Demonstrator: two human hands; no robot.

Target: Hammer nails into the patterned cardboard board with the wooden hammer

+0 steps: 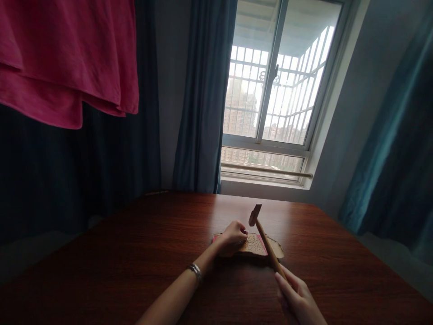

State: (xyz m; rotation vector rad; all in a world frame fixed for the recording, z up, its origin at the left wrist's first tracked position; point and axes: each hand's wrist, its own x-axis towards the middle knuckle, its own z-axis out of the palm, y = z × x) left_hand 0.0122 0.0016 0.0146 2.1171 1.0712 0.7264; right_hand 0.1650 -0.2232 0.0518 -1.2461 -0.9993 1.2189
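Note:
My right hand (297, 295) grips the wooden handle of a small hammer (263, 237), its head raised above the table. My left hand (232, 235), with a bracelet on the wrist, rests closed on a tan piece dotted with small holes (255, 246), pinching something too small to make out at its upper edge. That piece lies on a thin board with a pink layer (216, 238) showing at the left. The hammer head hangs just right of my left fingers.
A dark red-brown wooden table (152, 253) carries the work. A window (274, 99) with bars and blue curtains (203, 104) stands behind it. Pink cloth (67, 58) hangs at the upper left.

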